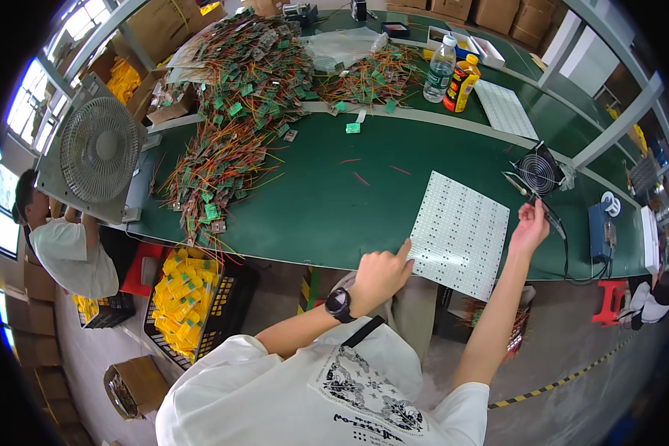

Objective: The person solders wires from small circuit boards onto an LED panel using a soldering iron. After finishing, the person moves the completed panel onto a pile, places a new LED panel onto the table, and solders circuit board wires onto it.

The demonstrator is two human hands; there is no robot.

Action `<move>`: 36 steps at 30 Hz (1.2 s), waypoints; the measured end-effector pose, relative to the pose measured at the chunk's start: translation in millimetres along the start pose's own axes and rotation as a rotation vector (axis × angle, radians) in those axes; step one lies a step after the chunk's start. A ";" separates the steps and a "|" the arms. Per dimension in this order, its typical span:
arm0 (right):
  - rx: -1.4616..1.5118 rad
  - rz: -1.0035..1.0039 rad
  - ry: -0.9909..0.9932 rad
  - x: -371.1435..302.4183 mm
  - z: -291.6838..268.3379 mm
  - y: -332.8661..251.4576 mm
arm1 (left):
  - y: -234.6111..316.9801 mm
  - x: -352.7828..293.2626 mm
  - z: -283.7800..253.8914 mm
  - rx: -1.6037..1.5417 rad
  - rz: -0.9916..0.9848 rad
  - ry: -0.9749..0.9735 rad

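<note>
While the white panel (459, 234) lies flat on the green table (327, 208) between the two hands, its near left edge is touched by the left hand (380, 274), which is loosely curled with the forefinger stretched out onto the panel; nothing is gripped by it. A black watch (340, 304) is worn on that wrist. The right hand (529, 225) is raised just past the panel's far right corner, its fingers pinched on a thin dark tool (526, 192); how firmly it is held cannot be told. Just beyond the right hand a small black fan (539, 172) is seen, and further right a blue box (599, 232). Well beyond the left hand a heap of wired green boards (234, 126) is spread, with two bottles (450, 73) far ahead of both hands. A crate of yellow parts (186, 297) is set below the table, left of the left hand.
</note>
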State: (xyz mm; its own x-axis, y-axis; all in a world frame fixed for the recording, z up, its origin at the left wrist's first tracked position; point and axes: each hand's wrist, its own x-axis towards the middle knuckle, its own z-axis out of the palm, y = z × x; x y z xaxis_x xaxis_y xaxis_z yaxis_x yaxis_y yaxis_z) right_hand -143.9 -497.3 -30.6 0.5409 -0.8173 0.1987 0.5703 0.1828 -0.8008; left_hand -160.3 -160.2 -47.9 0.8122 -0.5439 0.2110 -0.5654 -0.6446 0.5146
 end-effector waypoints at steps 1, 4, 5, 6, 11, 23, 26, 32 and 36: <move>-0.004 0.013 -0.002 1.6 6.7 7.9 | 3.1 2.3 -1.2 0.077 0.032 -0.003; 0.000 0.041 -0.006 2.7 17.4 32.2 | -4.7 17.3 0.5 -0.053 0.127 0.109; -0.014 0.061 -0.009 3.4 11.7 41.5 | -12.1 28.9 -1.2 -0.082 0.185 0.119; -0.026 0.090 -0.018 5.2 8.8 48.6 | -22.6 42.7 -6.0 -0.105 0.234 0.131; 0.007 0.101 0.008 1.9 3.4 46.9 | -70.2 131.8 -27.8 0.026 0.322 0.204; 0.023 0.116 0.021 -2.7 13.3 46.3 | -127.5 199.4 -41.8 0.071 0.575 -0.202; 0.013 0.115 0.046 -3.2 10.9 42.1 | -124.8 181.0 -65.0 -0.070 0.523 -0.187; -0.031 0.120 0.010 2.5 7.2 46.2 | -153.9 146.3 -97.6 0.043 0.551 -0.257; -0.025 0.128 0.008 0.8 8.2 46.8 | -154.5 144.7 -99.6 0.019 0.564 -0.228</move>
State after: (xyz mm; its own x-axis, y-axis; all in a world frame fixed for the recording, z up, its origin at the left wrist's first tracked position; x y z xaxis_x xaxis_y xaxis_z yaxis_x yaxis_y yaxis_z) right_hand -111.7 -484.9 -63.2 0.6035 -0.7923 0.0895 0.4812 0.2724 -0.8332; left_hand 58.9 -85.8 -14.1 0.3367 -0.9044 0.2621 -0.9036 -0.2320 0.3602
